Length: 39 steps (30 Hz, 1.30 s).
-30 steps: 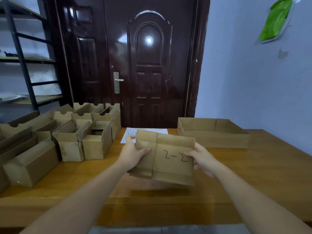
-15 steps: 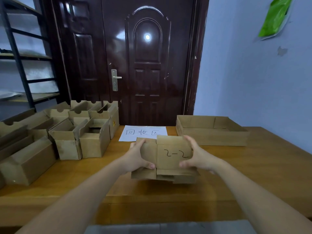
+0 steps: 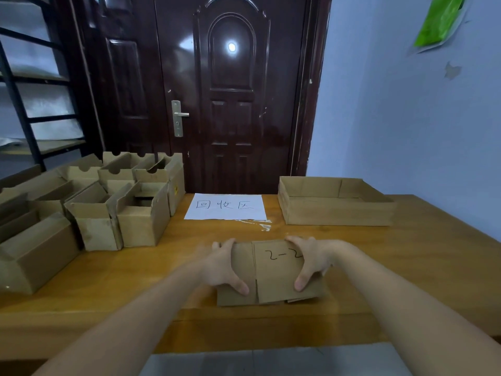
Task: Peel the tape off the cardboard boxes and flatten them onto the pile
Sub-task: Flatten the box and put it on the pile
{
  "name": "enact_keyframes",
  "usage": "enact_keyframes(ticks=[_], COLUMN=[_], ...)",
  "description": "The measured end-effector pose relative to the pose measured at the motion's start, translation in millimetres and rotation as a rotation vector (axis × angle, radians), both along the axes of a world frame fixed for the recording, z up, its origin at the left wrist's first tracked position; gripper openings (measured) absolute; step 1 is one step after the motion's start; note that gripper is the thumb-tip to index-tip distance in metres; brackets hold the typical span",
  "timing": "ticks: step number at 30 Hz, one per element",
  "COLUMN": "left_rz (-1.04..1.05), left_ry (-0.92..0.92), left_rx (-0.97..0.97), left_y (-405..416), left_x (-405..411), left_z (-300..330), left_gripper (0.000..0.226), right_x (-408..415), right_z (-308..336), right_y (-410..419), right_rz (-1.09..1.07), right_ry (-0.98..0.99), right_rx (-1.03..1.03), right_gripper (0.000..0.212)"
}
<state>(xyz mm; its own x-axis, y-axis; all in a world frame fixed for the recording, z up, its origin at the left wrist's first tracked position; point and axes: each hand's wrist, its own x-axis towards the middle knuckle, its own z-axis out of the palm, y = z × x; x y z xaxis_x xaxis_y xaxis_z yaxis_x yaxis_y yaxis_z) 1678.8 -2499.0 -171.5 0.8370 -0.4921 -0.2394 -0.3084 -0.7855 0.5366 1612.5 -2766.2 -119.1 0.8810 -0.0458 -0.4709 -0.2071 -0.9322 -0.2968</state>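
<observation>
- Brown cardboard, flattened and marked "2-2": flattened box (image 3: 273,272) lying flat on the wooden counter (image 3: 406,267), near its front edge, in the middle of the head view.
- Left hand (image 3: 221,264) gripping the left edge of the flattened box, fingers curled over the far corner, thumb pressed on top near the front.
- Right hand (image 3: 311,260) gripping the right edge likewise, fingers over the far side and partly covering the written mark, thumb down on the top face.
- Both forearms bare, reaching in from the bottom corners of the view.
- Beyond the hands, well apart from the flattened box: white paper sheet (image 3: 226,207) with handwritten characters, lying flat on the counter.
- Just beside the sheet's near right corner: pale tape scraps (image 3: 260,225) on the wood.
- To the right of the sheet: shallow cardboard tray (image 3: 336,211), open on top, standing at the far edge of the counter.
- To the left: cluster of open cardboard boxes (image 3: 103,204), upright, flaps raised, packed close together and touching one another, running off the left edge of the view.
- Behind the counter: dark glossy door (image 3: 230,90) with a metal handle (image 3: 179,115).
- Far left: black metal shelf rack (image 3: 24,104).
- Upper right, on the pale blue wall: green bag (image 3: 440,20).
</observation>
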Motion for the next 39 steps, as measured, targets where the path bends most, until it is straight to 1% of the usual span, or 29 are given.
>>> enact_keyframes(ticks=[3, 7, 9, 13, 19, 20, 22, 24, 25, 26, 27, 29, 31, 34, 39], left_rz=[0.021, 0.052, 0.043, 0.009, -0.019, -0.026, -0.092, -0.202, -0.251, -0.286, -0.308, -0.324, -0.33, -0.305, -0.289], left_ry=[0.015, 0.004, -0.004, -0.07, -0.117, -0.124, -0.204, -0.301, -0.312, -0.303, -0.286, -0.285, -0.335, -0.386, -0.323], left_rx=[-0.006, -0.026, -0.05, -0.049, -0.079, -0.057, 0.09, 0.24, 0.273, 0.282, 0.274, 0.257, 0.269, 0.286, 0.268], left_y=[-14, -51, -75, -130, -203, -210, -219, -218, -215, -213, -211, -208, -209, -216, -224], left_x=[3, 5, 4, 0, -1, -1, 1, 9, 14, 18, 20, 21, 19, 20, 25], left_z=[-5, -12, -14, -14, -14, -14, -11, -10, -12, -15, -18, -25, -29, -29, -30], left_gripper=[0.143, 0.144, 0.145, 0.138, 0.13, 0.126, 0.115, 0.112, 0.114, 0.115, 0.114, 0.112, 0.112, 0.113, 0.11], right_x=[3, 0, -4, -13, -19, -20, -22, -24, -24, -25, -26, -30, -31, -25, -22], right_z=[-9, -20, -26, -32, -38, -41, -51, -60, -63, -65, -65, -63, -61, -61, -68], right_y=[-11, -35, -53, -95, -156, -161, -168, -173, -176, -179, -181, -184, -187, -191, -192], right_rz=[-0.016, -0.13, -0.191, -0.302, -0.419, -0.414, -0.33, -0.205, -0.15, -0.11, -0.083, -0.052, -0.039, -0.075, -0.092], right_ry=[-0.004, -0.076, -0.086, -0.091, -0.162, -0.165, -0.197, -0.246, -0.253, -0.237, -0.198, -0.12, -0.109, -0.159, -0.169], right_rx=[-0.008, -0.008, -0.04, -0.079, -0.142, -0.197, -0.315, -0.281, -0.238, -0.202, -0.17, -0.108, -0.1, -0.119, -0.113], right_gripper=[0.131, 0.115, 0.113, 0.11, 0.104, 0.101, 0.089, 0.073, 0.068, 0.069, 0.075, 0.099, 0.112, 0.111, 0.098])
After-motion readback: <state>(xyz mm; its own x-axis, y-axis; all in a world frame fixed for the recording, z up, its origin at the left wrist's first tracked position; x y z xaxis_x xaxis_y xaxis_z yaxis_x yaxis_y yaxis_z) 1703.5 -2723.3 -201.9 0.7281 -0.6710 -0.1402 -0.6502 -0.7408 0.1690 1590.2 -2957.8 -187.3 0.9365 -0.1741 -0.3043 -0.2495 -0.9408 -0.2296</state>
